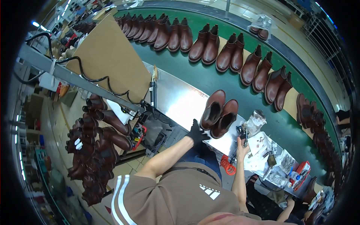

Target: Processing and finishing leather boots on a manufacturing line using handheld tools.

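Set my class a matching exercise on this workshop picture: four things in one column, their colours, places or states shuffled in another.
Things:
1. left hand
2. right hand
3. pair of boots nearest the hands
4. coiled hose

Descriptions:
A. orange-red
B. holding a metal tool
C. on the shiny tabletop
D. black-gloved

Pairs: 1-D, 2-B, 3-C, 4-A

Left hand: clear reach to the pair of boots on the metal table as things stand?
Likely yes: the gloved left hand is at the near edge of the metal table, close beside the boots, with nothing visible between.
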`<state>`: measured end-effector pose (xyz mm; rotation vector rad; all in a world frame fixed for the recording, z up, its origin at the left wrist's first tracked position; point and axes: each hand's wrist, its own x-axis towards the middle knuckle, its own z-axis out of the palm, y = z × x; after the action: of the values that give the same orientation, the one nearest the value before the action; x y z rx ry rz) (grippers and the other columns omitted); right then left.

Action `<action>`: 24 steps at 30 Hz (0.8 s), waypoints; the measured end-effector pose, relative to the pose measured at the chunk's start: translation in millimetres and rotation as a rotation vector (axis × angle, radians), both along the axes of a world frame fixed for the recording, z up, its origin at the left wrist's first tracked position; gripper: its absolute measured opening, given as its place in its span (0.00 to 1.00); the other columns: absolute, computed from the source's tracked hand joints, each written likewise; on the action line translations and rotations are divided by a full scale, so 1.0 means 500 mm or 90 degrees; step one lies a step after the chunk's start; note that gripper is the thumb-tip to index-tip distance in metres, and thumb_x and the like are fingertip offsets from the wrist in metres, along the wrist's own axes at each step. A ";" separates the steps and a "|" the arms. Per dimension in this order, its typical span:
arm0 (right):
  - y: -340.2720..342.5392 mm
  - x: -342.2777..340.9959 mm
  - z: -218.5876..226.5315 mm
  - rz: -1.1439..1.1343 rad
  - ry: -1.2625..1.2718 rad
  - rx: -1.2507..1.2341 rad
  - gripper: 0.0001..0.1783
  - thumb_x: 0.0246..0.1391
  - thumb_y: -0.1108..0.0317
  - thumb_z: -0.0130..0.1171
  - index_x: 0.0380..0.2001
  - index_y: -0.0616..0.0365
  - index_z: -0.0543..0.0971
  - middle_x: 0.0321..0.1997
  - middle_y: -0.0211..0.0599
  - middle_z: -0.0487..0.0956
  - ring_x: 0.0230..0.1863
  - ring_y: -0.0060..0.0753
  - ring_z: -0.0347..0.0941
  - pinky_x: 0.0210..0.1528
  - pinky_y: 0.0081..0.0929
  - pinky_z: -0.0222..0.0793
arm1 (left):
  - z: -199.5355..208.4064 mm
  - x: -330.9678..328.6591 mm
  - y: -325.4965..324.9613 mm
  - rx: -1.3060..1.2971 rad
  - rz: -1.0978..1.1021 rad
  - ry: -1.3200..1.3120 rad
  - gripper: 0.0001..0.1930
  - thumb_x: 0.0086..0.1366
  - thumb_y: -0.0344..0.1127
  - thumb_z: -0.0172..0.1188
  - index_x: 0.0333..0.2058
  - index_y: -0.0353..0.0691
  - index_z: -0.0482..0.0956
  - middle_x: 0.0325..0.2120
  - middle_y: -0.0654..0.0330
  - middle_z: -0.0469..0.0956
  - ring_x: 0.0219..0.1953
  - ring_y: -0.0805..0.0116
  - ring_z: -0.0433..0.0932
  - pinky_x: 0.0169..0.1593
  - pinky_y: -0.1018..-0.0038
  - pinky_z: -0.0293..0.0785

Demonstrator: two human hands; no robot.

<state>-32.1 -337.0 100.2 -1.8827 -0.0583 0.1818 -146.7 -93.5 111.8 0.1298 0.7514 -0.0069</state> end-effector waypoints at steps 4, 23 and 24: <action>-0.040 0.002 -0.027 -0.002 0.109 -0.041 0.15 0.44 0.66 0.68 0.22 0.62 0.71 0.22 0.24 0.69 0.24 0.20 0.60 0.27 0.21 0.59 | -0.088 -0.058 0.163 1.004 0.101 0.388 0.20 0.59 0.38 0.58 0.47 0.34 0.68 0.35 0.52 0.72 0.39 0.58 0.72 0.45 0.66 0.69; 0.455 -0.214 0.322 0.320 -0.023 -0.053 0.30 0.54 0.53 0.57 0.52 0.67 0.69 0.46 0.52 0.74 0.47 0.43 0.71 0.48 0.33 0.68 | 0.124 -0.099 0.317 0.845 -0.050 0.087 0.08 0.55 0.32 0.60 0.27 0.38 0.69 0.20 0.61 0.71 0.20 0.68 0.69 0.25 0.74 0.65; 0.480 -0.223 0.321 0.310 -0.026 -0.054 0.30 0.54 0.53 0.57 0.52 0.67 0.69 0.46 0.52 0.74 0.47 0.43 0.71 0.48 0.33 0.68 | 0.098 -0.116 0.296 0.991 -0.066 0.022 0.09 0.55 0.31 0.59 0.30 0.36 0.69 0.24 0.59 0.71 0.24 0.65 0.70 0.28 0.73 0.66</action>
<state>-143.7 -97.1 260.7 -1.9300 -0.5454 0.4836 -204.7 54.4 161.0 1.6474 0.6336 0.4853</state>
